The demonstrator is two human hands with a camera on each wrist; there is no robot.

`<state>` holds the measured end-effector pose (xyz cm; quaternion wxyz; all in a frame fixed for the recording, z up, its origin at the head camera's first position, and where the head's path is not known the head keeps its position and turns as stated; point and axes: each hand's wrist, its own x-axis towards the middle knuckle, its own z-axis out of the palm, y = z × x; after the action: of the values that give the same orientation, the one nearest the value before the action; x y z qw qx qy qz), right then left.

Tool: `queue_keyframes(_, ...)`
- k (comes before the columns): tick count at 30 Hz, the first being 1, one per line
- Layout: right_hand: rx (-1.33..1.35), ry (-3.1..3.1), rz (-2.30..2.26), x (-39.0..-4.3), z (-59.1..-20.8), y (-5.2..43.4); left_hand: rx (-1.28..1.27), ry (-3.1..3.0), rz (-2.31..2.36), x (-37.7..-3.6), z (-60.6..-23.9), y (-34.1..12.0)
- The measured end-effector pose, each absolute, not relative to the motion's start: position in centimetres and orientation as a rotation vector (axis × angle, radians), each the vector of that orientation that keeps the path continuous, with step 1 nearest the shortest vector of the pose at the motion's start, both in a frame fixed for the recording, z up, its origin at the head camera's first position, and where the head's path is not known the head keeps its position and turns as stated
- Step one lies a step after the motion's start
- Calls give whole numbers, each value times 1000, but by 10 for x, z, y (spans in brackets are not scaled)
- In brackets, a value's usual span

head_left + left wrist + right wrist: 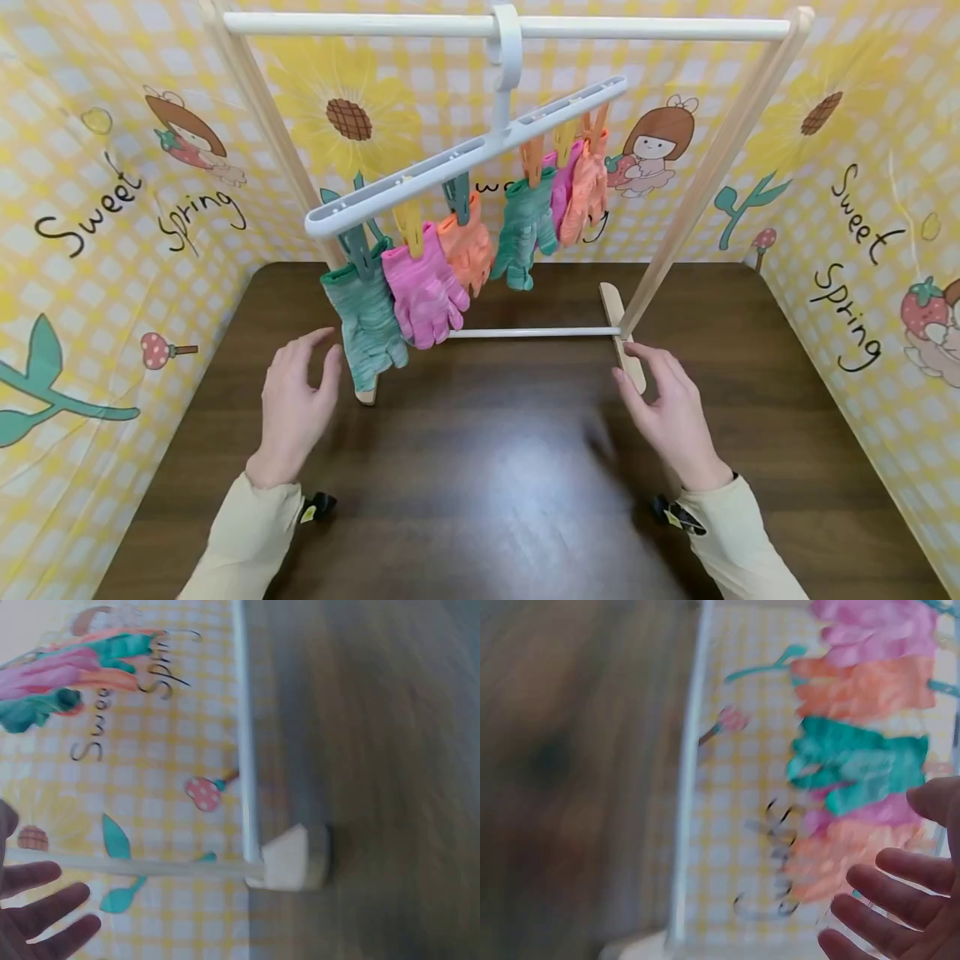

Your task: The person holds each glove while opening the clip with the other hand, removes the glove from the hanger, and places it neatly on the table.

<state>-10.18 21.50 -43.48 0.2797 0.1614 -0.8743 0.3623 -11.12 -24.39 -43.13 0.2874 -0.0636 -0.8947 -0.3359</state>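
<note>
Head view: a small wooden drying rack (705, 179) stands on a dark wooden table (510, 492). A white clip hanger (465, 158) hangs from its top bar, holding six gloves in green, pink and orange. The left hand (294, 408) hovers above the table, fingers relaxed and spread, holding nothing, just beside the nearest green glove (367, 329). The right hand (663, 404) is likewise spread and empty, near the rack's right foot (621, 329).

Left wrist view: blurred; straight fingertips (45, 915) show at the lower left, apart from the rack's foot (296, 859).

Right wrist view: blurred; extended fingers (900, 900) hold nothing, with the hanging gloves (862, 761) behind them.
</note>
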Motion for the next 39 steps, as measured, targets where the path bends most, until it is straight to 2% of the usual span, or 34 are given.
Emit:
queue_keyframes(16, 787, -2254, 1206, -125, -365, 131, -343, -2096, -1376, -117, -384, -212)
queue_keyframes(23, 948, -2230, 1298, -135, -335, 96, -327, -2037, -1527, -121, -369, -202)
queue_keyframes(30, 1088, -2145, 1248, -146, -314, 68, -313, -1993, -1587, -124, -360, -192)
queue_keyframes(39, 1135, -2137, 1302, -152, -289, 35, -321, -1937, -1674, -129, -357, -185)
